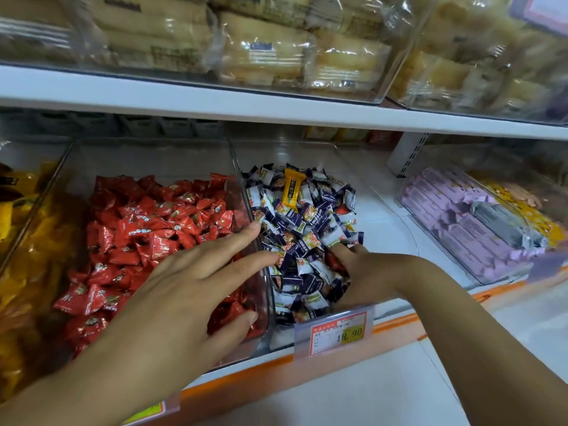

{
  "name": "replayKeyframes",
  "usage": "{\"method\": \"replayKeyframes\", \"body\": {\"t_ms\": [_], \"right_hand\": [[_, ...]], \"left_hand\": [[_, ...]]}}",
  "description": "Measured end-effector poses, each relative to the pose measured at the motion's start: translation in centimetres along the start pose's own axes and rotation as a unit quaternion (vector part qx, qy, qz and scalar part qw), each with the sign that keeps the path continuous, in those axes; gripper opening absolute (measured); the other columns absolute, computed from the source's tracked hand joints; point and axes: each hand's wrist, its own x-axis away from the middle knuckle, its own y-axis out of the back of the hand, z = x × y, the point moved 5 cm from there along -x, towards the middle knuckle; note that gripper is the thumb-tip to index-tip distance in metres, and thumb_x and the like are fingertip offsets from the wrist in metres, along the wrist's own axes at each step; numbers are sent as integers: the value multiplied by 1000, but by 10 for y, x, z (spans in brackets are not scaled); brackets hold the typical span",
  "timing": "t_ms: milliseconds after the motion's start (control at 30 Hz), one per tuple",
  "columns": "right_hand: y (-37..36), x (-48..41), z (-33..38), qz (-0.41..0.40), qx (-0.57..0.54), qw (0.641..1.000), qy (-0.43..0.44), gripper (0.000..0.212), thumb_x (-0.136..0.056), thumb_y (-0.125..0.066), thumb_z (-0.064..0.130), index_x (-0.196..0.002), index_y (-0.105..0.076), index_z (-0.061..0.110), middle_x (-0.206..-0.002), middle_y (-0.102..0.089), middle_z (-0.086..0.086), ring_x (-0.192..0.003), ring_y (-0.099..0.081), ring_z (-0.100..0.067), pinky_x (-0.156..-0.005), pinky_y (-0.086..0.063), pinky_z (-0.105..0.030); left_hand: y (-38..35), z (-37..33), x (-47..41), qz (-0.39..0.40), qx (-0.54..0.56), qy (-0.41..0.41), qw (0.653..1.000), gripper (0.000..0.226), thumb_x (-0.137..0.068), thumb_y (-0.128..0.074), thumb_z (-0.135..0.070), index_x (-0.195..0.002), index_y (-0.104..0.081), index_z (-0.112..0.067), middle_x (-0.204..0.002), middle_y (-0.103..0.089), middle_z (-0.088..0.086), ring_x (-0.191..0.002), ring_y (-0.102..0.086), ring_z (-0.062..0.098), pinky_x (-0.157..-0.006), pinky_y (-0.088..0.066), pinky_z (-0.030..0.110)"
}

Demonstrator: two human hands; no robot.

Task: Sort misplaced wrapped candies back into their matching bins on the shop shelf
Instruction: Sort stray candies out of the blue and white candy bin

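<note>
Since the shelf (215, 103) is the biggest thing, it comes first: it holds clear bins side by side. The red bin (147, 158) sits left of the middle and is full of red candies. The blue bin (307, 155) right beside it holds a heap of blue-and-white ones. The left hand (184, 287) hangs over the near part of the red bin with its fingers spread wide and straight, holding nothing. Two of its fingertips (253, 227) reach the wall between the bins. The right hand (368, 272) is dug into the near side of the heap. Its fingers (342, 250) are mostly buried, so I cannot tell if they pinch anything. An orange candy (293, 187) lies on top at the far end of the heap, in the wrong bin. A small red candy (333, 261) peeks out just beside the right fingers. These candies look light, with crinkly, slippery wrappers, so pinching the fat middle seems best. More strays may hide under the heap. The wrapper print is too blurry to read.
</note>
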Motion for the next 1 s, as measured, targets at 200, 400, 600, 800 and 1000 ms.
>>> {"method": "replayKeyframes", "body": {"t_ms": [200,400,600,800,1000], "right_hand": [[-6,1,5,10,-83,995,55,81,-75,-77,47,-141,-31,38,-140,-50,9,-117,-53,-16,-98,-45,-30],[-6,3,3,13,-179,981,73,62,-77,-79,32,-128,-44,37,-118,-59,16,-106,-57,-7,-81,-45,-19],[-6,-2,3,-8,-184,980,71,49,-82,-68,9,-114,-42,36,-80,-47,9,-64,-45,-6,-48,-34,-15],[4,5,3,-58,-356,929,80,68,-77,-67,-4,-127,-43,35,-98,-64,-12,-61,-53,-22,-53,-44,-27],[48,30,22,-159,-458,860,163,45,-74,-78,1,-102,-61,31,-85,-69,-5,-56,-64,-20,-50,-51,-26]], "left_hand": [[-1,-2,7,-10,1,12,1000,72,-88,-53,-57,-147,-12,-52,-155,-1,-32,-144,-9,-5,-105,-19,17],[8,-6,10,-17,17,15,1000,62,-89,-43,-60,-146,-19,-52,-155,-4,-33,-141,-13,-9,-106,-12,7],[11,-5,12,-24,16,12,1000,61,-85,-38,-61,-143,-17,-59,-155,-1,-33,-140,-18,-4,-104,-19,25],[10,-5,14,-25,8,15,1000,61,-85,-35,-64,-143,-16,-59,-155,1,-33,-139,-13,-7,-104,-17,25],[9,-5,14,-29,13,18,999,61,-85,-34,-65,-143,-17,-58,-155,1,-33,-140,-17,-4,-104,-17,25]]}}
